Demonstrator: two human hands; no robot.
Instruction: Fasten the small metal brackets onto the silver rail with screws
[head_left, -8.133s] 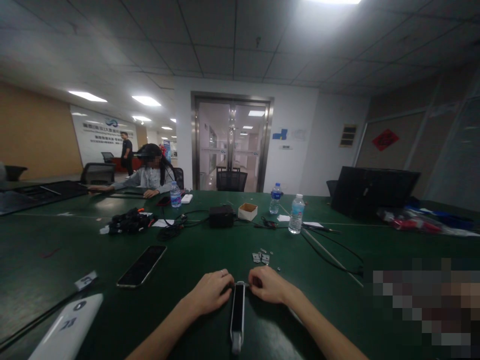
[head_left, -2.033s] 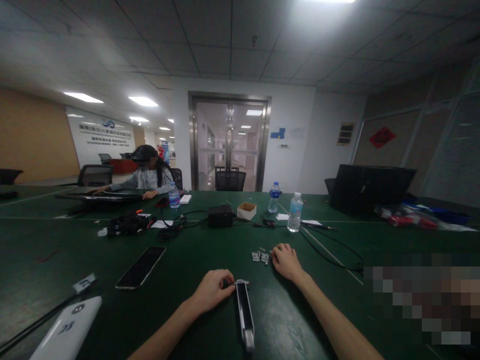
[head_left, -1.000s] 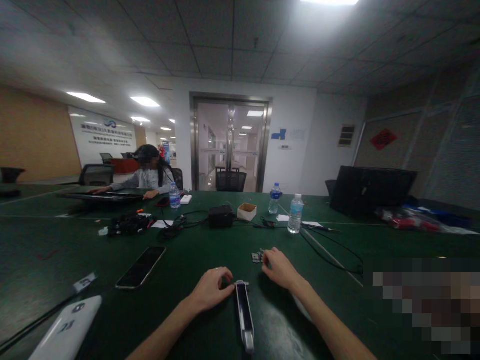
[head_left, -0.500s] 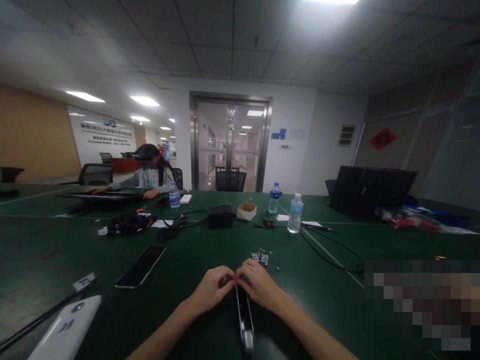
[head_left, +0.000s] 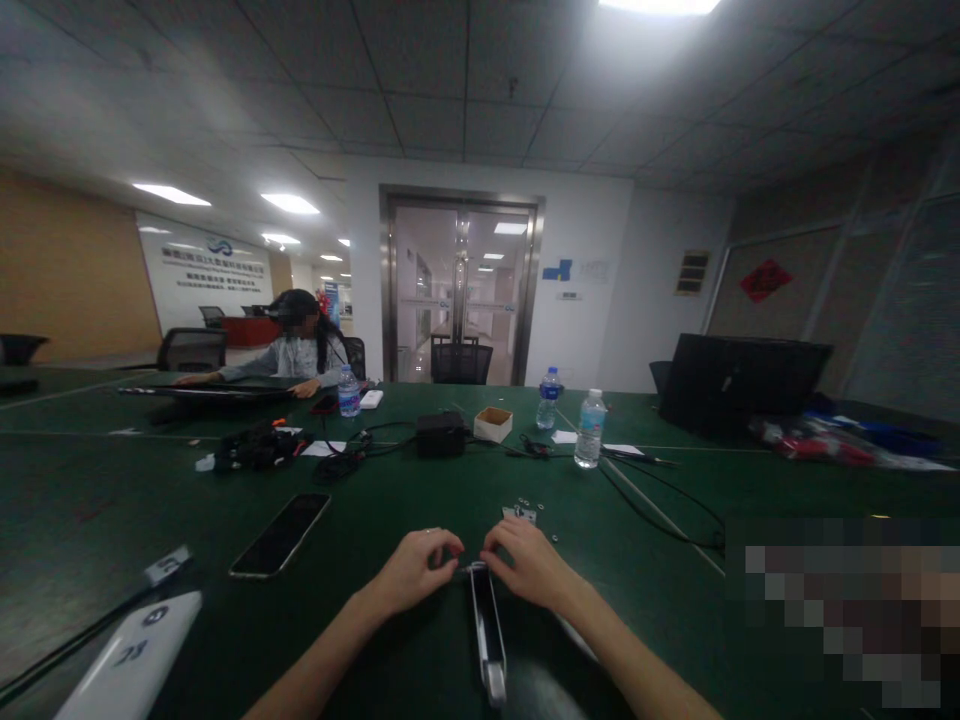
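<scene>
A long, narrow object (head_left: 487, 635) with silver edges and a dark middle lies lengthwise on the green table, its near end light and rounded; its exact kind is unclear. To the left of its far end is my left hand (head_left: 416, 572), fingers curled, with a gap between thumb and forefinger. Across from it, my right hand (head_left: 531, 562) is bent over the other side of that end, thumb and forefinger also apart. A tiny light bit shows near the left fingertips, too small to name. Beyond the right hand, small metal plates (head_left: 517, 514) and several little rings lie partly hidden.
A black phone (head_left: 281, 537) and a white device marked 28 (head_left: 131, 655) lie left. Farther off are a black box (head_left: 441, 434), a small open carton (head_left: 493, 424), a water bottle (head_left: 590, 430), cables and a monitor (head_left: 742, 385). Another person (head_left: 304, 340) sits across the table.
My hands have parted: the fingertips met at the object's far end before, and now a gap between them shows that end. The object has hardly moved.
</scene>
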